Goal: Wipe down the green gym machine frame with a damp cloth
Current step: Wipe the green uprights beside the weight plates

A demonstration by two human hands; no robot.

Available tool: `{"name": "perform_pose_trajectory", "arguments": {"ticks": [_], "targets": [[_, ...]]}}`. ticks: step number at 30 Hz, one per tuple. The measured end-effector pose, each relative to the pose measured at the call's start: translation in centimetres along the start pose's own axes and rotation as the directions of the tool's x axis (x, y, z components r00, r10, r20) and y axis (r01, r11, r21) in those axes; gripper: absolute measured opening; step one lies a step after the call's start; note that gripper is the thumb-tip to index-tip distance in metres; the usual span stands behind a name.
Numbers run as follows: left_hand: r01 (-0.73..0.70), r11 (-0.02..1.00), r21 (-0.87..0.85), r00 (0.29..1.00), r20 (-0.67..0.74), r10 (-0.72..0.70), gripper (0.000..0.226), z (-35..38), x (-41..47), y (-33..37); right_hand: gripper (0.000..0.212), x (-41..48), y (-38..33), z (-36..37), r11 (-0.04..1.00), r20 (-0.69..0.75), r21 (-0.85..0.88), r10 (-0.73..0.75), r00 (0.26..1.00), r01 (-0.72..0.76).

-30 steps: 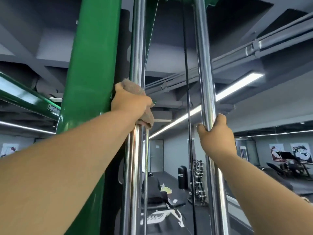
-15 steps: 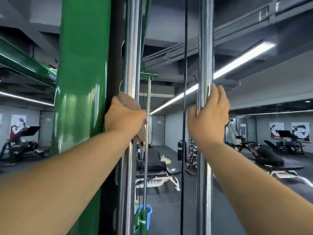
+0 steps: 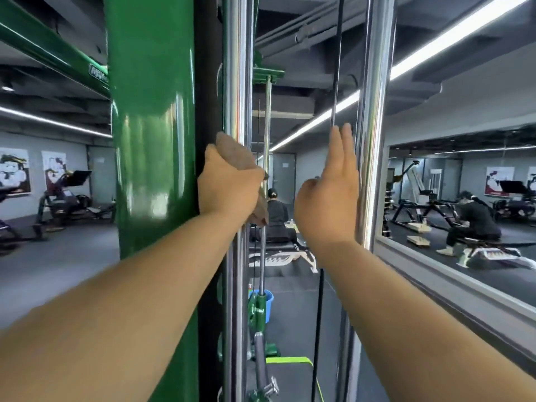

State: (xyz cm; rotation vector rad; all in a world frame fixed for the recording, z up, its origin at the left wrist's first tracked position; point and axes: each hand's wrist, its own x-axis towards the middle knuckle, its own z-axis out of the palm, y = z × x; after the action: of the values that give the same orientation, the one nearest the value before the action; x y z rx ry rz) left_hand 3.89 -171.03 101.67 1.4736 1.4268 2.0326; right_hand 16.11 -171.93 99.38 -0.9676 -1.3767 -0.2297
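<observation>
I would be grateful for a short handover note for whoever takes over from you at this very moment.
The left hand grips the brown cloth against the left chrome rod, beside the green upright.
The right hand is open, fingers straight, alongside the right chrome rod; contact unclear.
Done: cannot tell what is already wiped.
Left: take the cloth over the green upright.
</observation>
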Motion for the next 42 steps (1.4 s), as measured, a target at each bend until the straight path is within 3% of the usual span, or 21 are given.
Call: {"name": "perform_pose_trajectory", "arguments": {"ticks": [2, 5, 7, 11, 14, 20, 26, 30, 33, 35, 37, 40, 42], "targets": [[0.092, 0.996, 0.007, 0.995, 0.048, -0.092, 0.054, -0.6, -3.6, -4.0, 0.076, -1.6, -0.7, 1.1, 0.997, 0.088, 0.012, -0.08, 0.993, 0.079], [0.185, 0.982, 0.03, 0.974, 0.129, -0.188, 0.07, -1.4, -5.4, -6.4, 0.062, -2.9, -0.9, 1.8, 1.0, 0.174, 0.029, -0.004, 0.985, -0.001], [0.142, 0.988, 0.052, 0.977, 0.15, -0.149, 0.069, -1.5, -3.8, -4.9, 0.055, -3.3, 0.2, 1.7, 0.999, 0.198, 0.029, 0.035, 0.98, -0.041], [-0.01, 1.0, 0.003, 0.99, 0.14, 0.01, 0.09, -1.2, 0.0, 0.8, 0.043, -4.0, 2.7, 1.7, 0.989, 0.245, 0.005, 0.143, 0.959, -0.148], [-0.028, 0.995, -0.096, 0.998, 0.057, 0.034, 0.056, -0.6, 0.0, 0.4, 0.036, -5.1, 3.8, 2.8, 0.975, 0.279, 0.014, 0.21, 0.937, -0.223], [0.04, 0.999, -0.019, 0.998, 0.042, -0.039, 0.05, -0.5, -4.6, -7.1, 0.035, -9.9, 5.5, 4.8, 0.944, 0.384, -0.014, 0.308, 0.87, -0.329], [0.278, 0.96, 0.036, 0.956, 0.088, -0.281, 0.039, -0.9, -10.6, -14.5, 0.038, -17.3, 8.1, 4.5, 0.864, 0.59, -0.145, 0.466, 0.659, -0.482], [0.384, 0.918, 0.096, 0.904, 0.164, -0.395, 0.051, -2.0, -12.1, -15.3, 0.029, -19.3, 9.1, 4.5, 0.744, 0.646, -0.154, 0.574, 0.503, -0.65], [0.494, 0.864, 0.1, 0.802, 0.331, -0.497, 0.046, -2.7, -11.0, -13.2, 0.02, -18.3, 8.3, 3.8, 0.611, 0.608, -0.026, 0.638, 0.473, -0.791], [0.599, 0.801, 0.016, 0.739, 0.374, -0.56, 0.018, -3.5, -10.6, -12.2, 0.026, -17.8, 7.1, 3.1, 0.416, 0.611, 0.177, 0.664, 0.431, -0.892], [0.676, 0.724, -0.141, 0.708, 0.396, -0.584, 0.026, -4.3, -11.7, -12.1, 0.028, -18.0, 6.0, 2.5, 0.265, 0.65, 0.332, 0.632, 0.423, -0.905], [0.599, 0.782, -0.173, 0.781, 0.342, -0.523, 0.026, -5.0, -12.2, -13.6, 0.012, -18.7, 4.5, 2.6, 0.26, 0.669, 0.429, 0.552, 0.498, -0.865], [0.503, 0.856, -0.123, 0.839, 0.309, -0.449, 0.032, -5.1, -12.1, -13.8, 0.021, -18.4, 3.9, 3.3, 0.231, 0.664, 0.471, 0.542, 0.515, -0.851]]}}
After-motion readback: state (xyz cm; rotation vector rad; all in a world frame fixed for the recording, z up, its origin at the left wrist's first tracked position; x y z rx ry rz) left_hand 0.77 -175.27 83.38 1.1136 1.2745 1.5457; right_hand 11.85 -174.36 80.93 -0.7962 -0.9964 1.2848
